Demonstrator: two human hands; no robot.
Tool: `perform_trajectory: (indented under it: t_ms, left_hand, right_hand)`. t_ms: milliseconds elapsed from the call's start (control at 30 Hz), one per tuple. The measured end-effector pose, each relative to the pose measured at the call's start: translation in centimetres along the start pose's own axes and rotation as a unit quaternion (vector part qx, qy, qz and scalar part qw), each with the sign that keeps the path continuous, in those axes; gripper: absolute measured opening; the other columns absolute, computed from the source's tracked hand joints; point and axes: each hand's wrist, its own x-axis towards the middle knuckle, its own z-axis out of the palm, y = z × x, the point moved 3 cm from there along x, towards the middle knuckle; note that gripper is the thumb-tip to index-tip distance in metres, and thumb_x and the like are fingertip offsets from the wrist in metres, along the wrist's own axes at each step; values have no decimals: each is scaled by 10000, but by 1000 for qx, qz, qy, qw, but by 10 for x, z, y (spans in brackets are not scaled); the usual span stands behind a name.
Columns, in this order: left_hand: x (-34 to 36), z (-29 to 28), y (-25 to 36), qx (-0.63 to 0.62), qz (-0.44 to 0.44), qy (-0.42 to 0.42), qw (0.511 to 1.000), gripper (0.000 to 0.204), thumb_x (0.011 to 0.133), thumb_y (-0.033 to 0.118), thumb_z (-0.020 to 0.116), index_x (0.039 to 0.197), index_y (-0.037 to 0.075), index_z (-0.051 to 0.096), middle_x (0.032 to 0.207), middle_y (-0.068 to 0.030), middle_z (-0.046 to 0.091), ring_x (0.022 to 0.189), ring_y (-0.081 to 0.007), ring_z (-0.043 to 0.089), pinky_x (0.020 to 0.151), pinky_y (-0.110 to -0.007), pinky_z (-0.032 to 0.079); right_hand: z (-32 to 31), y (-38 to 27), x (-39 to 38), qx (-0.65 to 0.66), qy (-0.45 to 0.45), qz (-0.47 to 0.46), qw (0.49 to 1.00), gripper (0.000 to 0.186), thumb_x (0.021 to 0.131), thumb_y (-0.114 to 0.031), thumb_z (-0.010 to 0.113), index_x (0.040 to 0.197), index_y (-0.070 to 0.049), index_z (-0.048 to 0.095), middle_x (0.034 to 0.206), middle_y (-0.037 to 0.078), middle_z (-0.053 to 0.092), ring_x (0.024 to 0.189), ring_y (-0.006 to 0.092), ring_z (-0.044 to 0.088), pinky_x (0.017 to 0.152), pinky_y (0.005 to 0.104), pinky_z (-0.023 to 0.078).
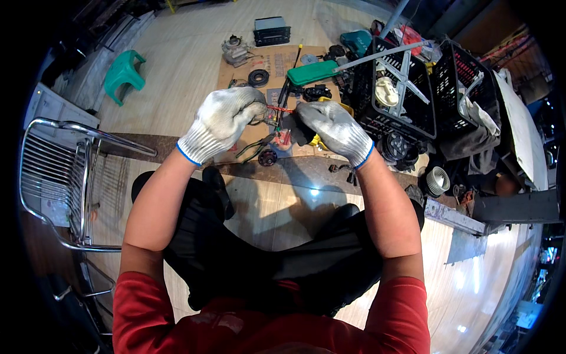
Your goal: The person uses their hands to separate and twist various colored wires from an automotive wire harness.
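Note:
Both my hands wear white knit gloves with blue cuffs and are raised in front of me over a cardboard sheet. A thin red strand, seemingly a wire (280,109), stretches between them. My left hand (227,118) is closed, its thumb and fingers pinching the strand's left end. Closed around the other end is my right hand (333,124), with a dark flat piece (300,131) hanging beneath its fingers; whether it is joined to the wire I cannot tell. Below the hands lie pliers (256,147) with dark green handles, a small red roll (283,140) and a round black part (267,157).
Farther off on the cardboard (277,59) sit a green case (311,72), a black ring (258,77) and a metal part (236,52). Black crates (407,112) of parts stand right. At left are a green stool (124,75) and a metal chair (56,177).

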Motion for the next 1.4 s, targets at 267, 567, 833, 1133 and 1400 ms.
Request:
perform_trajectory:
  t_ms: [267, 567, 833, 1133, 1400]
  left_hand:
    - [-4, 6, -2, 79, 13, 19, 997, 157, 930, 180, 630, 965, 43, 700, 900, -161, 689, 848, -370, 669, 743, -425, 534]
    - [-2, 9, 7, 120, 1, 87, 989, 124, 938, 159, 638, 955, 49, 692, 810, -165, 676, 767, -364, 674, 680, -429, 538]
    - [-2, 13, 11, 164, 50, 122, 978, 88, 902, 109, 678, 938, 30, 690, 801, -170, 681, 750, -358, 681, 666, -433, 541]
    - [-3, 13, 16, 35, -44, 103, 993, 216, 974, 210, 596, 907, 23, 678, 794, -146, 672, 728, -312, 674, 690, -394, 539]
    - [-3, 7, 5, -220, -156, -111, 956, 249, 959, 202, 576, 1040, -14, 669, 822, -210, 646, 772, -333, 654, 717, -398, 517]
  right_hand:
    - [1, -16, 3, -155, 18, -10, 988, 308, 961, -279, 594, 1026, 5, 696, 912, 182, 689, 810, 278, 676, 729, 360, 521]
    - [-11, 9, 6, 53, 67, 67, 994, 472, 1048, -383, 486, 1176, 42, 649, 1013, 124, 708, 891, 163, 655, 812, 295, 525]
    - [18, -1, 2, -1, -6, 15, 1000, 374, 970, -281, 616, 1188, 17, 677, 985, 133, 724, 899, 147, 664, 815, 300, 528]
    - [17, 10, 5, -145, 35, -147, 978, 259, 940, -176, 635, 1134, -20, 706, 827, 99, 696, 682, 170, 652, 641, 318, 528]
    - [5, 15, 13, -145, 39, -126, 981, 210, 899, -140, 682, 1059, -11, 721, 898, 154, 711, 702, 212, 672, 653, 331, 534]
